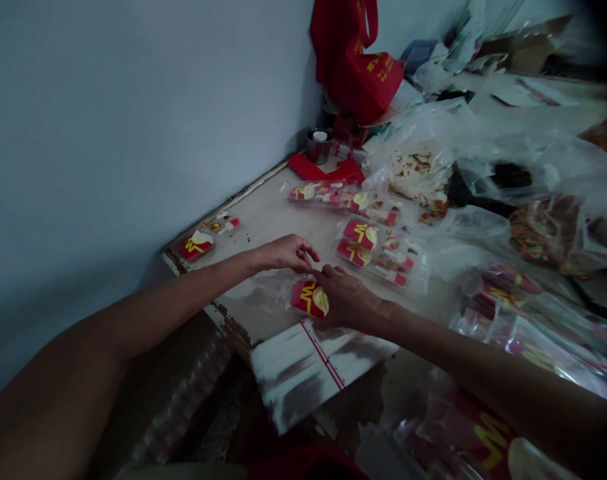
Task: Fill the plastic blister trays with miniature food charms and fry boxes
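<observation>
In the head view, a small clear plastic packet [308,298] lies between my hands over the table. Inside it is a red piece with a yellow letter-like mark and a cream shape. My right hand [346,293] is closed around its right side, covering part of it. Bent fingers of my left hand [289,255] pinch at its upper edge, close to the right fingertips. Dim light and blur hide the exact grip. Just below lies a stack of clear flat bags [323,367] with a red stripe, partly over the table edge.
Similar filled packets [378,250] lie beyond my right hand, and another packet [198,243] sits by the wall. More packets [513,320] pile up at the right. Clear bags of small parts [418,167], a dark cup [318,145] and a red cloth bag [356,63] stand farther back.
</observation>
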`<state>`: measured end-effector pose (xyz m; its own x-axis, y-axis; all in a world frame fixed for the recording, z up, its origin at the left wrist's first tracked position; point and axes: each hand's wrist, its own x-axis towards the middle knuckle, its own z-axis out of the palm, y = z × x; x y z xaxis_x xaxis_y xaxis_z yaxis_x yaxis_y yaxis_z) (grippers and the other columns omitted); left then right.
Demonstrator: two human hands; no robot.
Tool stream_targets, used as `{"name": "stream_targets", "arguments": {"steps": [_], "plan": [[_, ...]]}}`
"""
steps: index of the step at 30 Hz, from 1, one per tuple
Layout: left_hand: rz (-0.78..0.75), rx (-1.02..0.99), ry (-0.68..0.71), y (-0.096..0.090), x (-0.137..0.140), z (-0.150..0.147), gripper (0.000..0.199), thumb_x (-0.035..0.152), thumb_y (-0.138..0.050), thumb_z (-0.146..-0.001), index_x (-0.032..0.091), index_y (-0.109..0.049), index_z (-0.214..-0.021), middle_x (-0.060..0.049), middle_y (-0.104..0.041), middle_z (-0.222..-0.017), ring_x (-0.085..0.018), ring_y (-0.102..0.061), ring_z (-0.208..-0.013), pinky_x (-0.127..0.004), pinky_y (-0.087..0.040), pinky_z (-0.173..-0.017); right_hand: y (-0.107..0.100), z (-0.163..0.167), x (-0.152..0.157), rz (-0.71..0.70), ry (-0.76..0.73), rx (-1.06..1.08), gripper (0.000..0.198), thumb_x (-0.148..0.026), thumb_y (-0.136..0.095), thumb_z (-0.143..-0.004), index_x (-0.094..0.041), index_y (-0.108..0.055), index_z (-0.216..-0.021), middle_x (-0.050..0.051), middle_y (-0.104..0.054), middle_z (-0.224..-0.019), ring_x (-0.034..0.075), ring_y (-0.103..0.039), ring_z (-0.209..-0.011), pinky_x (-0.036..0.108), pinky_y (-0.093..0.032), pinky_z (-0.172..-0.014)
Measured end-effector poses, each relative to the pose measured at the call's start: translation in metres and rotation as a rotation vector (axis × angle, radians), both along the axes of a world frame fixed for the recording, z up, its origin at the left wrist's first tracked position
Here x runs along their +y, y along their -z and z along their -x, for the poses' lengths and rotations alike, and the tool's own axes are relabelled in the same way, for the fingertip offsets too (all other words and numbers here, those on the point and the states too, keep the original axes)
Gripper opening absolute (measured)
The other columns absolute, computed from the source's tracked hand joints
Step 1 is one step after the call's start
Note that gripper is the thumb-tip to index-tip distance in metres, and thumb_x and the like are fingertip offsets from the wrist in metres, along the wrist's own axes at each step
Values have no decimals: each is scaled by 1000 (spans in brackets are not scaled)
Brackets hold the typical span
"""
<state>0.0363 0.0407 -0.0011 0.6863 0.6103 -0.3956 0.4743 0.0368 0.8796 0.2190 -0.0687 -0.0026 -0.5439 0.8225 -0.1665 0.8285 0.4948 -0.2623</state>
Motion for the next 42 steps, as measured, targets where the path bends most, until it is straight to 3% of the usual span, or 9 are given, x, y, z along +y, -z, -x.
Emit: {"name": "stream_targets", "arguments": {"steps": [5,8,10,13,19,27,34,39,42], "plan": [[-949,62,-228,5,-50,10,19,15,-62,-81,17,-71,-98,-9,-71,-106,-23,-63,-105,-40,-47,-99,8,7,4,-49,165,-62,98,-57,-87,-62,-4,-50,-136,21,-58,-122,35,-56,-109,41,-49,-92],[-1130,231,-275,11,-83,21,33,22,-67,-78,14,-67,-111,-12,-67,-111,-27,-58,-108,-42,-47,-100,-1,4,4,-48,158,-109,121,-64,-90,-55,1,-39,-144,26,-56,-128,39,-52,-119,43,-45,-99],[-1145,325,-238,18,-93,20,35,28,-68,-78,13,-67,-110,-13,-66,-111,-28,-57,-105,-42,-47,-98,-10,-3,-2,-21,170,-193,122,-64,-93,-48,0,-44,-140,27,-57,-128,40,-51,-119,45,-46,-98],[-1124,460,-168,25,-91,9,25,30,-65,-81,13,-69,-99,-14,-66,-104,-28,-58,-102,-41,-48,-94,-22,-18,-14,1,186,-333,99,-60,-93,-53,-3,-57,-126,25,-61,-121,39,-56,-112,44,-49,-91],[-1056,644,19,15,-82,-11,19,11,-54,-85,11,-70,-95,-15,-69,-96,-27,-64,-91,-36,-48,-82,-22,-27,-18,93,201,-368,77,-60,-88,-61,-6,-68,-111,21,-66,-109,36,-62,-103,40,-51,-86],[-960,733,-78,14,-66,-25,21,15,-56,-86,13,-77,-87,-16,-74,-85,-26,-69,-81,-32,-44,-70,-10,-17,-16,-2,216,-305,74,-58,-82,-66,-3,-68,-113,23,-64,-111,36,-59,-105,39,-53,-80],[-850,287,-468,1,-59,-26,13,15,-67,-73,19,-76,-80,-3,-75,-76,-15,-66,-67,-23,-43,-62,-25,-21,-20,-128,269,-272,68,-61,-79,-71,-7,-68,-110,23,-60,-114,37,-54,-108,40,-54,-76],[-864,95,-419,-6,-85,-43,10,13,-67,-72,18,-74,-77,-2,-73,-74,-14,-64,-67,-22,-45,-64,-36,-12,-13,-160,252,-213,64,-59,-80,-74,-8,-67,-111,23,-60,-116,39,-52,-112,42,-54,-78],[-867,43,-513,-7,-91,-44,8,14,-67,-74,18,-74,-77,-1,-72,-73,-13,-64,-66,-22,-47,-66,-36,-20,-7,-181,276,-27,87,-56,-87,-66,-6,-57,-131,25,-55,-130,40,-46,-124,46,-50,-91]]}}
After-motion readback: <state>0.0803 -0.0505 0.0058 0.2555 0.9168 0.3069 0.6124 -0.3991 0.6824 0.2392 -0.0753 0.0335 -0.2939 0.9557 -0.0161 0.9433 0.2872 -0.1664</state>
